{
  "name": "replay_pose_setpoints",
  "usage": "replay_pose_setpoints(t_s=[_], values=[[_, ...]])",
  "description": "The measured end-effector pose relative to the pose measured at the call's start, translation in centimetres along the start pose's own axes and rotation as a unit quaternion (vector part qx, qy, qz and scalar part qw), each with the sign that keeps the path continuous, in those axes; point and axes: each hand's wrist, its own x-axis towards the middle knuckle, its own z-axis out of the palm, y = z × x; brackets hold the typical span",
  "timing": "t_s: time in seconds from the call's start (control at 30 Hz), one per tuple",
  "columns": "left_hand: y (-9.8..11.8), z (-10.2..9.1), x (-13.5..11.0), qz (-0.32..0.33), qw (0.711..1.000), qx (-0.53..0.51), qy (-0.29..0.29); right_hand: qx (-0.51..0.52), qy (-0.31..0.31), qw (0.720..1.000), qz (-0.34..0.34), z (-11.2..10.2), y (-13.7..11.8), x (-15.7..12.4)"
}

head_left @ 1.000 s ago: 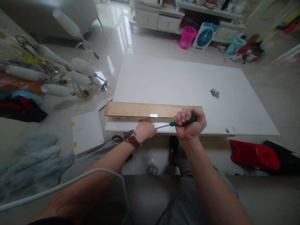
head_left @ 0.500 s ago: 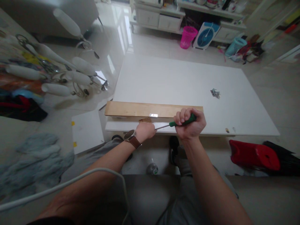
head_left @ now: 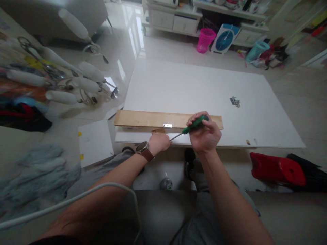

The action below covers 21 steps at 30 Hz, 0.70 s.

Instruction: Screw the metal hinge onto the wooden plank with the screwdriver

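My right hand [head_left: 206, 134] is wrapped loosely round the green handle of a screwdriver [head_left: 195, 125]. Its thin shaft slants down to the left, and the tip disappears at my left hand [head_left: 159, 143]. That hand is closed at the white panel's near edge, and whatever its fingers hold is hidden. Just beyond lies a long light wooden board [head_left: 140, 119], with a small metal bracket [head_left: 168, 126] on its near edge. A brown piece [head_left: 158, 131] shows between the board and my left hand.
A large white panel [head_left: 194, 88] carries a pile of metal brackets [head_left: 235, 101] and small bits near its front edge. Past it stand a pink basket [head_left: 205, 41] and a blue fan [head_left: 224, 39]. A red stool [head_left: 278, 168] is at right, lamp arms [head_left: 87, 71] at left.
My right hand has turned on the screwdriver's handle and its fingers have loosened. The handle has shifted slightly left and tilts more steeply. My left hand has barely moved.
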Motion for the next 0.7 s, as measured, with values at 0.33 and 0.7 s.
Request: replay_pose_setpoints(t_s=[0.33,0.7], values=[[-0.6,-0.5,0.4,-0.006,0.999,-0.028,-0.031,-0.145,-0.020,0.989,0.019,-1.3,1.5,0.5],[-1.9,-1.1,0.9,-0.005,1.000,-0.025,-0.017,-0.217,0.028,0.974,-0.062,-2.2,2.0,1.0]])
